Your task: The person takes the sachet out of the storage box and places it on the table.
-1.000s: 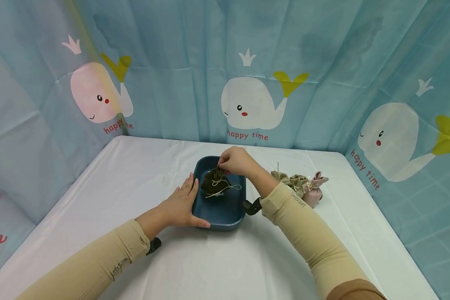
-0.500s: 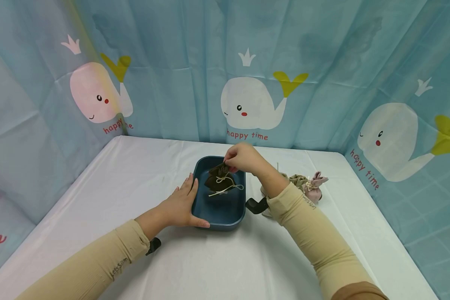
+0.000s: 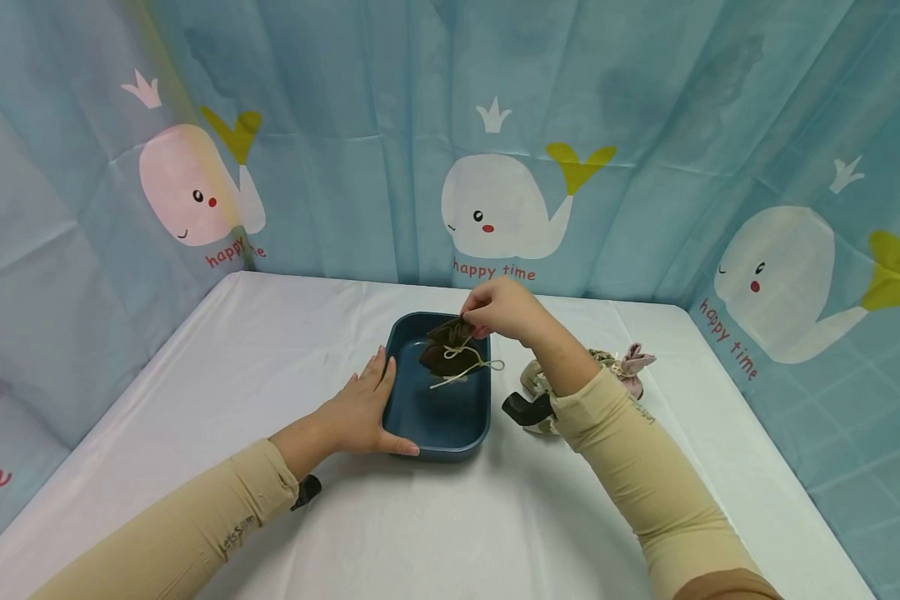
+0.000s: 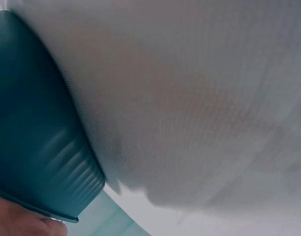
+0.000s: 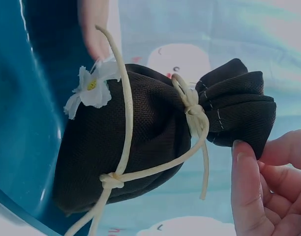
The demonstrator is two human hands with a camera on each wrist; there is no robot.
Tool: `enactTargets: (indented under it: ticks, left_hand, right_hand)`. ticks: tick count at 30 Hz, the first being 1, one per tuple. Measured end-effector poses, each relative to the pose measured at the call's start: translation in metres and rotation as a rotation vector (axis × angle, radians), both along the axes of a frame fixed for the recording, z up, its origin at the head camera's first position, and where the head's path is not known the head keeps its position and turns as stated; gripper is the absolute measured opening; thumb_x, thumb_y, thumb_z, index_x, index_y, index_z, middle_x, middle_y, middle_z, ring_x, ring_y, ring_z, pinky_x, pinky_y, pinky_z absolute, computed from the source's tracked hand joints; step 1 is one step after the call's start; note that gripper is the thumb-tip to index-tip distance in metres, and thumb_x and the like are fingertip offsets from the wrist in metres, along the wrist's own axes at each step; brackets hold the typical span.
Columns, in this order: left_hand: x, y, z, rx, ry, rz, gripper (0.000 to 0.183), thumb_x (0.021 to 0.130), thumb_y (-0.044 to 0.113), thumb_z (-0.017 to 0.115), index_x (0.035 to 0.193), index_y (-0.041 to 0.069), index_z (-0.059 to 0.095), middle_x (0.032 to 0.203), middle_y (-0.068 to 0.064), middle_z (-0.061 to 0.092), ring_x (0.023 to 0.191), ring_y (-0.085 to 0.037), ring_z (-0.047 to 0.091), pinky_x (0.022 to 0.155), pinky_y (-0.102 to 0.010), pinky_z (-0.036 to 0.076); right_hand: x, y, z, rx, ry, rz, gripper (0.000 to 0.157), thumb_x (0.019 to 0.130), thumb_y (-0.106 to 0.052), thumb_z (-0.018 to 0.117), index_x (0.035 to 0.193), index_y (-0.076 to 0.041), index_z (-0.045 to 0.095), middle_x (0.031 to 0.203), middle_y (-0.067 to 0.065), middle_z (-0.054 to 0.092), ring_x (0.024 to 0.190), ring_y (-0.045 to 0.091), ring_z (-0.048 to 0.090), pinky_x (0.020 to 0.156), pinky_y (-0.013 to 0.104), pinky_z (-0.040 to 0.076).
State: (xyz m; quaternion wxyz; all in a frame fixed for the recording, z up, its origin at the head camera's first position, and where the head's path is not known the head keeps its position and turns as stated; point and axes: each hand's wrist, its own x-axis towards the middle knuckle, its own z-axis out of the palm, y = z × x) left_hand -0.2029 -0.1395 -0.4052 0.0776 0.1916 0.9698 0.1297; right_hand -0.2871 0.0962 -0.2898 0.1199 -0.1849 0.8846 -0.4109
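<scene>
A dark brown cloth drawstring pouch, tied with cream cord, is over the far part of the blue rectangular tray. My right hand pinches the gathered top of that pouch between thumb and finger. A white cloth flower shows on the pouch's side in the right wrist view. On the tray's left side rests my left hand, fingers spread straight along the rim and thumb at the near left corner. The left wrist view shows mainly the tray's outer wall and a few fingertips.
Right of the tray, several other small pouches stand on the white-covered table, a pink one among them. My right forearm partly hides them. A blue curtain with whale prints hangs behind the table and along its sides.
My right hand has risen and moved to the right and away from me, drawing the brown pouch along with it. The left hand and the tray have stayed in place.
</scene>
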Motion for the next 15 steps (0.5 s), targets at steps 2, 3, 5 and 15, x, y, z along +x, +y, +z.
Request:
enactTargets:
  ticks: [2, 3, 5, 15]
  left_hand:
    - [0.000, 0.000, 0.000, -0.002, 0.001, -0.003, 0.138, 0.052, 0.086, 0.054, 0.146, 0.002, 0.000, 0.151, -0.017, -0.011, 0.139, -0.029, -0.002, 0.107, -0.053, 0.016]
    - [0.000, 0.000, 0.000, -0.003, 0.001, -0.005, 0.137, 0.052, 0.086, 0.054, 0.146, 0.002, 0.000, 0.151, -0.017, -0.011, 0.139, -0.029, -0.002, 0.107, -0.053, 0.016]
    - [0.000, 0.000, 0.000, -0.004, 0.004, -0.007, 0.137, 0.053, 0.086, 0.054, 0.146, 0.001, 0.000, 0.151, -0.017, -0.011, 0.139, -0.029, -0.002, 0.107, -0.053, 0.016]
    - [0.000, 0.000, -0.001, -0.008, 0.000, -0.004, 0.138, 0.052, 0.087, 0.052, 0.146, 0.001, -0.001, 0.151, -0.016, -0.012, 0.139, -0.029, -0.002, 0.107, -0.052, 0.016]
  right_hand:
    - [0.002, 0.002, 0.003, -0.010, -0.008, -0.006, 0.012, 0.087, -0.008, 0.059, 0.086, -0.001, 0.069, 0.075, 0.011, 0.065, 0.067, 0.020, 0.063, 0.069, 0.035, 0.054]
    - [0.003, 0.003, 0.005, -0.013, -0.010, -0.009, 0.012, 0.087, -0.008, 0.059, 0.086, -0.001, 0.069, 0.075, 0.012, 0.065, 0.067, 0.020, 0.063, 0.070, 0.035, 0.054]
    - [0.005, 0.005, 0.007, -0.013, -0.009, -0.014, 0.012, 0.087, -0.008, 0.059, 0.086, -0.001, 0.069, 0.075, 0.011, 0.065, 0.067, 0.020, 0.063, 0.069, 0.035, 0.054]
    - [0.011, 0.023, 0.016, -0.021, 0.020, -0.023, 0.012, 0.087, -0.006, 0.059, 0.085, 0.001, 0.068, 0.072, 0.011, 0.063, 0.064, 0.019, 0.062, 0.065, 0.032, 0.054]
